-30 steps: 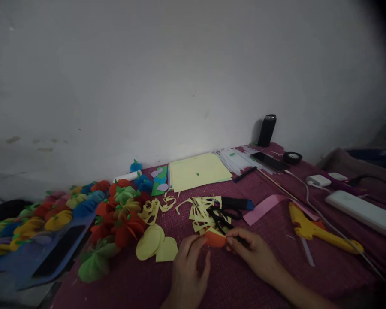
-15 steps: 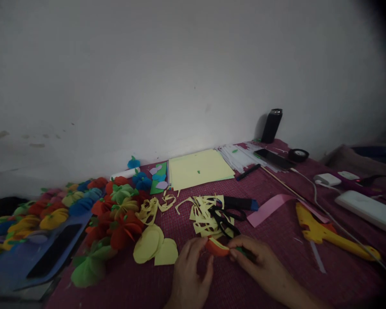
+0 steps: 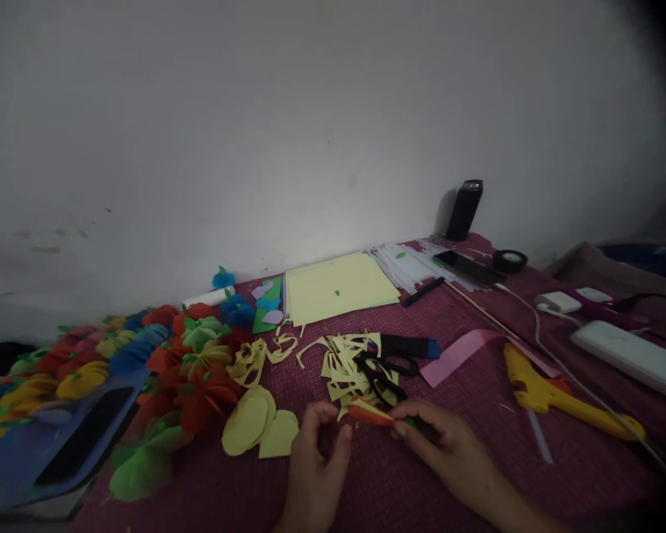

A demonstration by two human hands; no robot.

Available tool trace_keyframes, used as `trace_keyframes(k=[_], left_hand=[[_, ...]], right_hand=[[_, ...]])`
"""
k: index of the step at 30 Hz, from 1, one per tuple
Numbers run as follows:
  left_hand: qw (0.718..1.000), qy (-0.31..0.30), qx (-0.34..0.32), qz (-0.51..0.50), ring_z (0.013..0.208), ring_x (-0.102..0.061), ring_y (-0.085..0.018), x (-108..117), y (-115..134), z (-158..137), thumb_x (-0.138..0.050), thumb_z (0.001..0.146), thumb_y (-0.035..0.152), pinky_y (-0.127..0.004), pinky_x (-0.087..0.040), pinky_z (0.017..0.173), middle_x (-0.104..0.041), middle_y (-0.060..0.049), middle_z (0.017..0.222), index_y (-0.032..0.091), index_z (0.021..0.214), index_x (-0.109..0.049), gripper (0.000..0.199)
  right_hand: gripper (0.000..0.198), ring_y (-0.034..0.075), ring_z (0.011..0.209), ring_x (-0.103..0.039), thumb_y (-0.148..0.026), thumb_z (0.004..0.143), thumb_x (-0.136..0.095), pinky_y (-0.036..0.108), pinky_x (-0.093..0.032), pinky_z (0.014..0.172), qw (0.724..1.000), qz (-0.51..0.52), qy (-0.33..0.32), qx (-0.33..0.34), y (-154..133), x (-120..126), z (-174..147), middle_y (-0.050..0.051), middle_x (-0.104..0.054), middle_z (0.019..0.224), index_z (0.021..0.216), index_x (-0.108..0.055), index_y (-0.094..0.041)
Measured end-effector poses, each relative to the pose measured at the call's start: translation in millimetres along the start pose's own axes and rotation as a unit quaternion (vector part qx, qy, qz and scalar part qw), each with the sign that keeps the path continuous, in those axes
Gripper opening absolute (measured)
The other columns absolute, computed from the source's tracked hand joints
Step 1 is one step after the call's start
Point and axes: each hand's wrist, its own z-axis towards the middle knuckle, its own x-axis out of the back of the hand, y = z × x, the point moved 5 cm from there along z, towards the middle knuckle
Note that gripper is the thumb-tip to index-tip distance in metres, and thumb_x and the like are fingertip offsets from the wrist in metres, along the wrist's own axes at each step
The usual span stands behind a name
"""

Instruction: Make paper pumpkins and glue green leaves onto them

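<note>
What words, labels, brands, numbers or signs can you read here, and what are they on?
None can be read.
Tall black metal can: any print too dark to tell.
Black round tape roll: any marking too small.
Folded orange paper piece in the right hand: no lettering visible.

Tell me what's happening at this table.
The person's right hand pinches a small orange-and-yellow paper piece, and the left hand is open just beside it. Black scissors lie partly on yellow paper scraps. Colourful pumpkin-like paper ornaments crowd the left, and a yellow glue gun lies to the right.
</note>
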Motion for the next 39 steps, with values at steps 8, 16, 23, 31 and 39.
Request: trace_keyframes(k=[8,16,23,31,39], left_hand=[[0.935,-0.120,0.227,-0.244,0.038,-0.050,-0.009,-15.6,-7.6,1.8,-0.061,0.068,0.059,-0.019,-0.034,0.033,-0.060,-0.001,0.062,0.012,0.084,-0.058,0.050],[0.967,-0.090,0.131,-0.202,0.049,-0.052,-0.009,-6.9,-1.4,5.9,-0.066,0.072,0.041,-0.019,-0.039,0.045,-0.058,0.002,0.058,0.014,0.074,-0.059,0.028],[0.989,-0.091,0.060,-0.101,0.060,-0.049,-0.011,-4.7,1.4,2.0,-0.062,0.075,0.039,-0.021,-0.042,0.053,-0.059,0.000,0.067,0.015,0.076,-0.063,0.024],[0.993,-0.109,0.021,-0.044,0.061,-0.048,-0.012,-7.7,-1.0,-1.6,-0.056,0.080,0.032,-0.020,-0.041,0.054,-0.056,0.001,0.068,0.016,0.077,-0.063,0.017],[0.985,-0.159,-0.003,-0.068,0.083,-0.058,-0.017,-17.7,6.9,-3.4,-0.060,0.075,0.018,-0.026,-0.046,0.074,-0.065,-0.003,0.092,0.019,0.098,-0.059,0.023]], right_hand=[[0.021,0.014,0.093,-0.063,-0.014,0.085,-0.053,0.023,-0.052,0.079,0.978,-0.055,0.009,0.201,-14.7,-3.1,-8.4,0.004,-0.065,0.103,0.101,-0.060,-0.025],[0.049,0.023,0.116,-0.051,-0.030,0.084,-0.056,0.041,-0.044,0.096,0.989,0.145,-0.018,0.022,-6.1,-0.9,-8.8,0.011,-0.052,0.125,0.128,-0.035,-0.028],[0.056,0.020,0.103,-0.056,-0.036,0.081,-0.060,0.038,-0.045,0.090,0.970,0.227,-0.077,-0.039,-2.2,-9.0,-8.3,0.008,-0.053,0.113,0.128,-0.030,-0.027],[0.032,0.016,0.082,-0.057,-0.025,0.082,-0.056,0.029,-0.047,0.075,0.987,0.152,-0.032,-0.041,3.8,-10.6,-2.6,0.001,-0.057,0.087,0.113,-0.047,-0.024],[0.034,0.015,0.080,-0.057,-0.019,0.082,-0.052,0.029,-0.047,0.074,0.996,0.088,-0.021,-0.006,4.5,-10.5,-6.0,0.000,-0.057,0.086,0.115,-0.045,-0.025]])
